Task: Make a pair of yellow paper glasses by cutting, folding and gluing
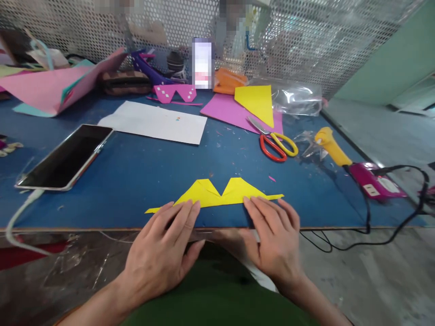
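Observation:
A yellow paper piece (219,195), cut in a mask-like shape with two peaks and a notch between them, lies flat near the table's front edge. Thin strips stick out at both of its ends. My left hand (166,246) rests with its fingertips on the lower left edge of the piece, fingers stretched out. On the lower right edge lie the fingertips of my right hand (273,235), also extended. Neither hand grips anything. Beyond the piece, to the right, are scissors (272,140) with red and yellow handles, their blades over pink paper (224,108).
A phone (68,156) with a white cable lies at the left, near white paper (159,122). A pink mask (175,93) and a lit phone (202,63) are at the back. At the right are a yellow glue gun (335,147), a purple power strip (375,181) and black cords.

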Demonstrator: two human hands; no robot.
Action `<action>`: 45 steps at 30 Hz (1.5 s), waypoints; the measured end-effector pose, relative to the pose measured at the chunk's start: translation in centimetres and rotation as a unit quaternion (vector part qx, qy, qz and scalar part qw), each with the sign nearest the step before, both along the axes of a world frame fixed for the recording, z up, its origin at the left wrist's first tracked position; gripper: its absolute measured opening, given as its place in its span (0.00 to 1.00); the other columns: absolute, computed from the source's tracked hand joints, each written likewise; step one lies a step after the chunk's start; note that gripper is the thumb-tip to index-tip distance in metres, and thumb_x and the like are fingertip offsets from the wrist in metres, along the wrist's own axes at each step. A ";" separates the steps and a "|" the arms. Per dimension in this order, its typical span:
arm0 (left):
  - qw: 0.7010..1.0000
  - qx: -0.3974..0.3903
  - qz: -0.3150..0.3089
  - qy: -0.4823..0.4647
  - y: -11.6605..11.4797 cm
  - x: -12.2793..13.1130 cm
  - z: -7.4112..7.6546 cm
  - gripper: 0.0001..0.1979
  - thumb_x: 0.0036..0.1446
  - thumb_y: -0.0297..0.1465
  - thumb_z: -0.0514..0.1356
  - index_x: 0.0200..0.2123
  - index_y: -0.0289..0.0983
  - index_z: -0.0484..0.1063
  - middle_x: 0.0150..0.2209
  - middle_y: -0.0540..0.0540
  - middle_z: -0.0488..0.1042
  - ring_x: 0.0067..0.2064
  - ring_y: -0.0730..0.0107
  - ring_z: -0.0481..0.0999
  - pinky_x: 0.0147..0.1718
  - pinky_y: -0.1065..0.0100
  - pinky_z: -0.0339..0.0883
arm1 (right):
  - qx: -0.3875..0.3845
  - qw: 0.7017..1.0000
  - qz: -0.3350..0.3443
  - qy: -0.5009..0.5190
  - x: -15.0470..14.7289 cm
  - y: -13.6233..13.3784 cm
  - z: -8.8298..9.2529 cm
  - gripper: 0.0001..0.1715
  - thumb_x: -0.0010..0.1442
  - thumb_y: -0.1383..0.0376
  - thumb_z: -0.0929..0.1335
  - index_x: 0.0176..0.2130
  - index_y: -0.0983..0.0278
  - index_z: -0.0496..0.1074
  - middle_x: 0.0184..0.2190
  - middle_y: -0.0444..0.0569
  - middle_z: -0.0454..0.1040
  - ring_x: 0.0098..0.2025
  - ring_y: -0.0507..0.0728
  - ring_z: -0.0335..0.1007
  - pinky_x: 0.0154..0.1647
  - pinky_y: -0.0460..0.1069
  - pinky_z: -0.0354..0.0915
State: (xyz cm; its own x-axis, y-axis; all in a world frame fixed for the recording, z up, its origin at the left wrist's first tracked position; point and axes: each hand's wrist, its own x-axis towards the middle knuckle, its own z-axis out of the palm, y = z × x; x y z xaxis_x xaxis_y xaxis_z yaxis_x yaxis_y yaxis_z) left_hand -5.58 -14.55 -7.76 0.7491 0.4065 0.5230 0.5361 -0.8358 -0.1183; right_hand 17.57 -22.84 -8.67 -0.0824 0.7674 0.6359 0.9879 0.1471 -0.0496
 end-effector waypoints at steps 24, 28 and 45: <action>0.999 -0.037 -0.020 0.006 -0.7 3.8 0.3 0.25 0.63 0.34 0.57 0.58 0.24 0.67 0.51 0.35 0.74 0.50 0.53 0.71 0.51 0.56 0.66 | 0.001 0.998 -0.043 -0.035 -0.4 -0.4 1.2 0.27 0.70 0.57 0.61 0.58 0.73 0.69 0.52 0.61 0.77 0.58 0.68 0.69 0.63 0.64 0.54; 0.999 -0.028 -0.023 0.004 -0.9 3.8 0.1 0.23 0.65 0.31 0.51 0.58 0.23 0.67 0.50 0.35 0.75 0.52 0.52 0.70 0.52 0.55 0.64 | -0.024 0.995 0.096 -0.007 -3.0 0.7 0.8 0.32 0.72 0.56 0.58 0.59 0.80 0.65 0.52 0.65 0.76 0.56 0.65 0.70 0.62 0.60 0.60; 1.000 -0.019 0.019 0.005 -1.4 4.6 0.1 0.25 0.63 0.36 0.57 0.60 0.30 0.67 0.49 0.35 0.74 0.50 0.51 0.71 0.50 0.54 0.65 | 0.002 0.998 -0.064 -0.027 3.6 -2.3 -0.7 0.28 0.71 0.59 0.60 0.63 0.73 0.62 0.53 0.61 0.77 0.59 0.67 0.70 0.64 0.65 0.57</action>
